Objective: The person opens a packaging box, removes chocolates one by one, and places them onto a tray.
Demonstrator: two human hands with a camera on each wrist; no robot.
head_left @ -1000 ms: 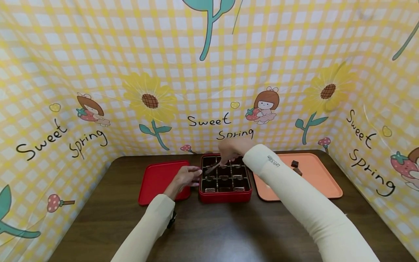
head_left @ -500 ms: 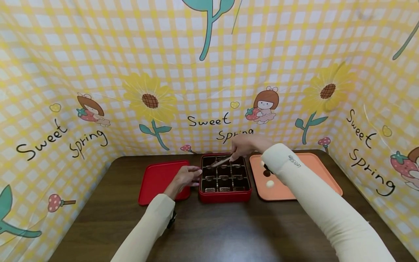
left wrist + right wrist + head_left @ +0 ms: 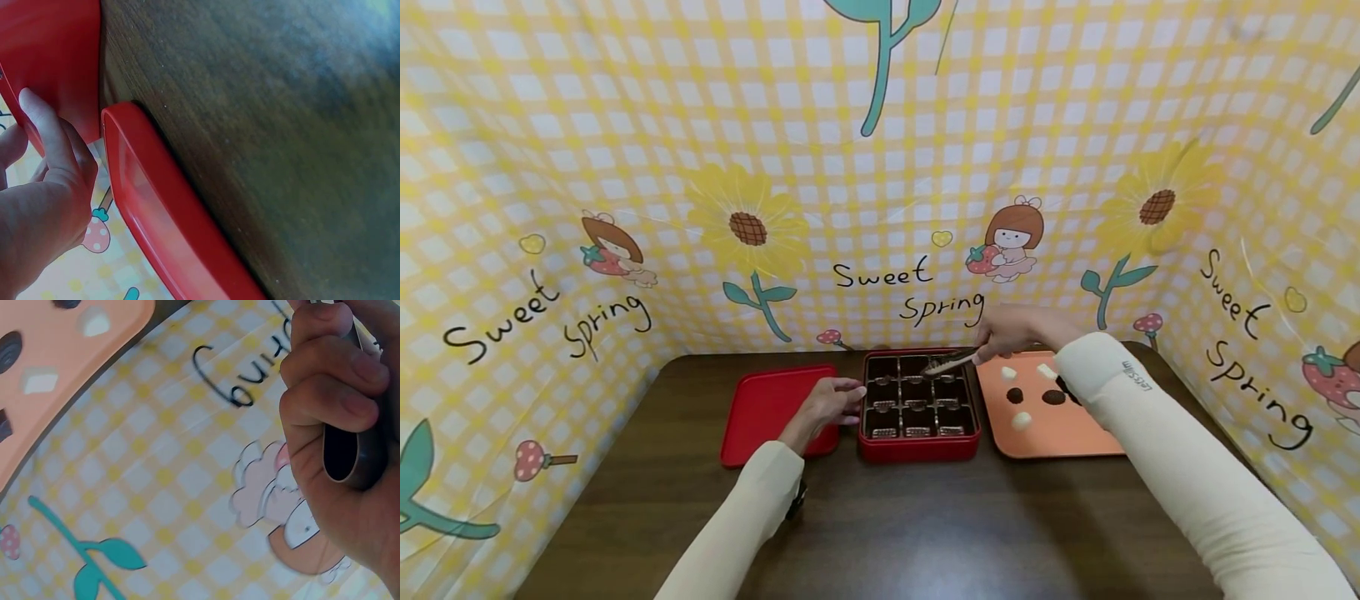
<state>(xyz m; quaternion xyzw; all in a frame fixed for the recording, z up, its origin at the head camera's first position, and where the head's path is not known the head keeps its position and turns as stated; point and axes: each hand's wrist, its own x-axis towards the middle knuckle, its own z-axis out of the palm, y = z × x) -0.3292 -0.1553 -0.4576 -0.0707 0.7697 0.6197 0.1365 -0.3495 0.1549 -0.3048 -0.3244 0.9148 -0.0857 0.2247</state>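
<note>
A red box (image 3: 917,451) with a dark divided insert stands at the middle of the table in the head view. My left hand (image 3: 833,402) touches its left side; in the left wrist view one finger lies against the red wall near the rim. My right hand (image 3: 1002,332) grips metal tongs (image 3: 957,362), whose tips slant down over the box's back row. In the right wrist view curled fingers wrap the tongs' bent end (image 3: 369,459). On the orange tray (image 3: 1041,446) at the right lie several dark and white chocolates (image 3: 1054,397).
A red lid (image 3: 760,414) lies left of the box, its raised rim close by my left hand. My right forearm (image 3: 1195,450) covers part of the tray. A checked yellow cloth (image 3: 880,192) hangs behind the wooden table (image 3: 880,533).
My right hand has moved right with the tongs, their tips going from the box's left column to its back right. More of the tray's chocolates show. The left hand stays at the box.
</note>
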